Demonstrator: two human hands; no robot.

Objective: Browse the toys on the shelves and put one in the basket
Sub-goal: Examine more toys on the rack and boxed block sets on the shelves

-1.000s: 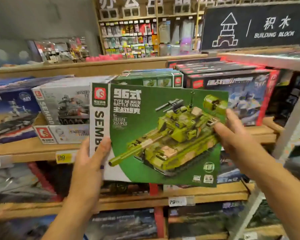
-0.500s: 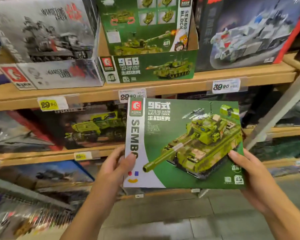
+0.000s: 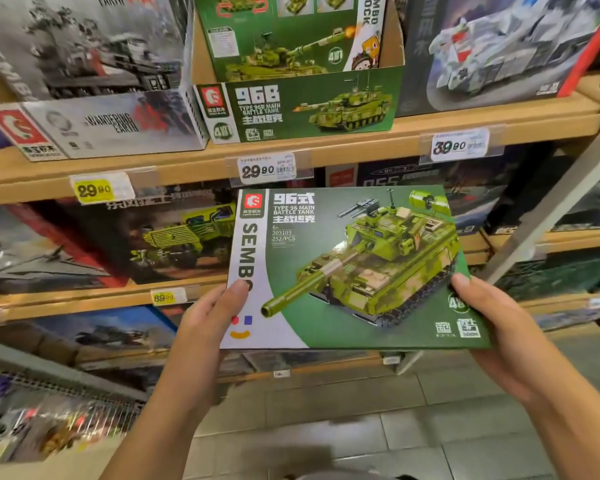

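A flat green box of a building-block battle tank (image 3: 354, 268) is held face up in front of the shelves, below the top shelf's edge. My left hand (image 3: 208, 327) grips its lower left corner, thumb on the white strip. My right hand (image 3: 499, 327) grips its lower right corner, thumb on the green face. No basket is in view.
Wooden shelves (image 3: 326, 147) carry more toy boxes: a green tank display carton (image 3: 298, 105), a grey box (image 3: 94, 123) at left, a white vehicle box (image 3: 499, 53) at right. A grey metal post (image 3: 561, 202) slants at right. Tiled floor (image 3: 343, 410) lies below. A wire rack (image 3: 66, 403) sits lower left.
The view has dropped from the upper shelf to lower shelves and floor. The tank box came down and toward me, and both hands shifted from its sides to its lower corners.
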